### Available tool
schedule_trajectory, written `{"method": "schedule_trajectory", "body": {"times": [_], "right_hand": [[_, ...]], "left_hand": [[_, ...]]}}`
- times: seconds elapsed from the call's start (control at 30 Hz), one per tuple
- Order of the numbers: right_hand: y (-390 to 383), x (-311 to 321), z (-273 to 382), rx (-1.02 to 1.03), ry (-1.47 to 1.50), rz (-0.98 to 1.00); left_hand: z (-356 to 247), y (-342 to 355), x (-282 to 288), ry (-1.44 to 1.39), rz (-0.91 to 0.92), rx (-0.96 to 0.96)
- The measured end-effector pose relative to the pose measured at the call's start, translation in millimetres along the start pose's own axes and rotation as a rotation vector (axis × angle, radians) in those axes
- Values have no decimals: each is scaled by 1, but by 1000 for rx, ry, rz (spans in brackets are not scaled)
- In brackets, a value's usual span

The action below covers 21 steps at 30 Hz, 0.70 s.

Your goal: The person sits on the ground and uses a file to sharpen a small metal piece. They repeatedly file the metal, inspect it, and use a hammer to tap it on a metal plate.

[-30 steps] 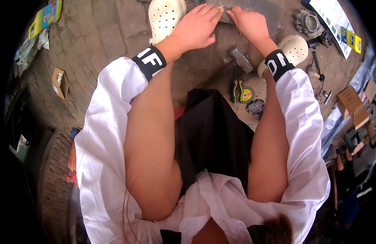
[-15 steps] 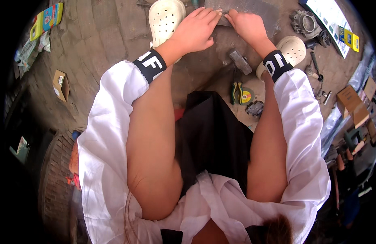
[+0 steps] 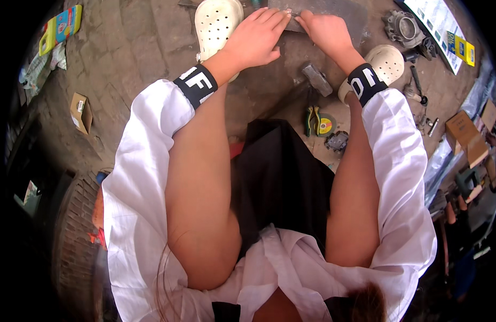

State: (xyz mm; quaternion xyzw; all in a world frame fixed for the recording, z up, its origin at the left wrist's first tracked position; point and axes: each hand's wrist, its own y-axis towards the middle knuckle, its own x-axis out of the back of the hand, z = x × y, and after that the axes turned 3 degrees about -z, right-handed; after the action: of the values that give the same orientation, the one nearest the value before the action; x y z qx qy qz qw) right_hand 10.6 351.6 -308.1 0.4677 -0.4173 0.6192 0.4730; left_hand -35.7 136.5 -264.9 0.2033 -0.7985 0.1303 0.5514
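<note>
At the top of the view both hands meet by the near left edge of a dark flat plate (image 3: 342, 15) on the ground. My left hand (image 3: 254, 38) reaches over with fingers stretched out and thumb apart, its fingertips by the plate's left part. My right hand (image 3: 329, 36) is closed, fingers curled under, with thumb and forefinger close to the left fingertips. A tiny item, too small to name, shows between the two hands. Nearer to me lie a hammer head (image 3: 316, 79), pliers with yellow-and-green handles (image 3: 312, 121) and a yellow-centred disc (image 3: 326, 125).
My cream clogs (image 3: 218, 27) stand either side of the hands. At right are a metal engine part (image 3: 402, 27), a white board (image 3: 433, 29), a yellow box (image 3: 462, 49), brown cartons (image 3: 467, 138) and tools. A small metal part (image 3: 337, 140) lies below the disc. A yellow jug (image 3: 60, 29) and an open carton (image 3: 81, 112) lie left.
Both hands stay at the plate's edge, with only a slight shift of the left hand and forearm. The tools on the ground keep their places.
</note>
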Motion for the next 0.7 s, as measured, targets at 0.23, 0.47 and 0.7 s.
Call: {"method": "schedule_trajectory", "body": {"times": [0.23,0.47,0.7], "right_hand": [[-4,-5,6,-21,35,-47],[3,2,2,-58,-26,48],[-4,1,5,-80,70,17]], "left_hand": [[-1,2,5,1,-12,-16],[0,3,5,4,-2,-15],[2,5,-2,-29,-8,-7]]}}
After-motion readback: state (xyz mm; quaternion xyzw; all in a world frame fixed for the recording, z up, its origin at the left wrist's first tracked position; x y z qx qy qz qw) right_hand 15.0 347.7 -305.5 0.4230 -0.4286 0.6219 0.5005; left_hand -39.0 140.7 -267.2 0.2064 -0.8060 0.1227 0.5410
